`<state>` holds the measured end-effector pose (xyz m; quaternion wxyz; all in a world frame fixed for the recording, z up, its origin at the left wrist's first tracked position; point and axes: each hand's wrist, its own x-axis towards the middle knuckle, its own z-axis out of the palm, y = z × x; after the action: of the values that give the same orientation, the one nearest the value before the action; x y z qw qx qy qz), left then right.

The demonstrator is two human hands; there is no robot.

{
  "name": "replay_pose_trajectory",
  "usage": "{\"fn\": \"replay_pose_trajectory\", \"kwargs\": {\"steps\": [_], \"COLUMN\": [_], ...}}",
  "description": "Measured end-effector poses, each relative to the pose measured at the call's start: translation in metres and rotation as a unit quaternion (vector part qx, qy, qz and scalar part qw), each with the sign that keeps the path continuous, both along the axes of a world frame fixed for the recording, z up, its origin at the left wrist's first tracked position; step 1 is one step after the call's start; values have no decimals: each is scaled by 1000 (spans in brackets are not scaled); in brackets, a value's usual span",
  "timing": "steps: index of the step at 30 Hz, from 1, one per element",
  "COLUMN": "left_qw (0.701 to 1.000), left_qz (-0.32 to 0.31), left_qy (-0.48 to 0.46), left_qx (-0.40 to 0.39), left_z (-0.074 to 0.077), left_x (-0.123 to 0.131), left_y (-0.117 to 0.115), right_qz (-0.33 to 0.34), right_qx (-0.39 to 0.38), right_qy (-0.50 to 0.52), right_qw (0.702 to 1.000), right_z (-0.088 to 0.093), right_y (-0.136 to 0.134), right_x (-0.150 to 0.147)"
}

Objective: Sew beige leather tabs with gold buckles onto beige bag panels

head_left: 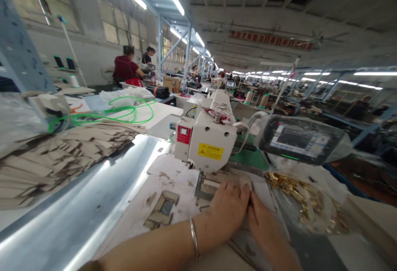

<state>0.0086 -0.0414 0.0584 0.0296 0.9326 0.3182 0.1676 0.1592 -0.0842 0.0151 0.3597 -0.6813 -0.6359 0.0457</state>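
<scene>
My left hand (230, 207) lies palm down on a work piece under the head of a white sewing machine (214, 138), its fingers stretched forward and close together. A metal bracelet (194, 238) is on that wrist. Close against it on the right is my right hand (265, 223), its visible fingers extended and touching the left hand; its other fingertips are hidden. By the left fingertips is a metal clamp frame (203, 186) over a pale beige piece. A loose metal frame (161, 209) rests on the white sheet to the left.
On the left is a heap of beige strips (65, 155) beside a shiny metal plate (102, 198). Green tubing (133, 109) coils behind. A plastic-wrapped control screen (302, 138) stands at right, with gold-coloured metal parts (313, 202) in a plastic bag below it. People sit farther back.
</scene>
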Motion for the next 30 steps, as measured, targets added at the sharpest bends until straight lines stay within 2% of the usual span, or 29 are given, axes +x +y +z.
{"fn": "replay_pose_trajectory", "kwargs": {"steps": [2, 4, 7, 11, 20, 24, 27, 30], "left_qw": [998, 995, 998, 999, 996, 995, 993, 986], "left_qz": [-8, -38, -50, -23, 23, 26, 81, 147], "left_qy": [-11, -9, 4, 21, 62, 73, 74, 72], "left_qx": [67, 86, 46, -24, -54, -62, -52, -30], "left_z": [-4, -13, -30, -39, -32, -34, -36, -36], "left_x": [-7, -16, -29, -37, -39, -37, -32, -27], "left_y": [-4, -5, 1, 12, 17, 18, 14, 8], "right_qz": [10, 52, 83, 56, 28, -2, -18, -24], "right_qx": [-45, -113, -217, -310, -377, -392, -404, -402], "right_qy": [53, 105, 168, 236, 240, 261, 255, 219], "right_qw": [998, 987, 958, 919, 894, 882, 879, 889], "right_z": [6, 13, 21, 25, 55, 61, 60, 51], "right_y": [5, 10, 19, 32, 65, 73, 77, 78], "right_x": [6, 13, 20, 24, 12, 7, 9, 15]}}
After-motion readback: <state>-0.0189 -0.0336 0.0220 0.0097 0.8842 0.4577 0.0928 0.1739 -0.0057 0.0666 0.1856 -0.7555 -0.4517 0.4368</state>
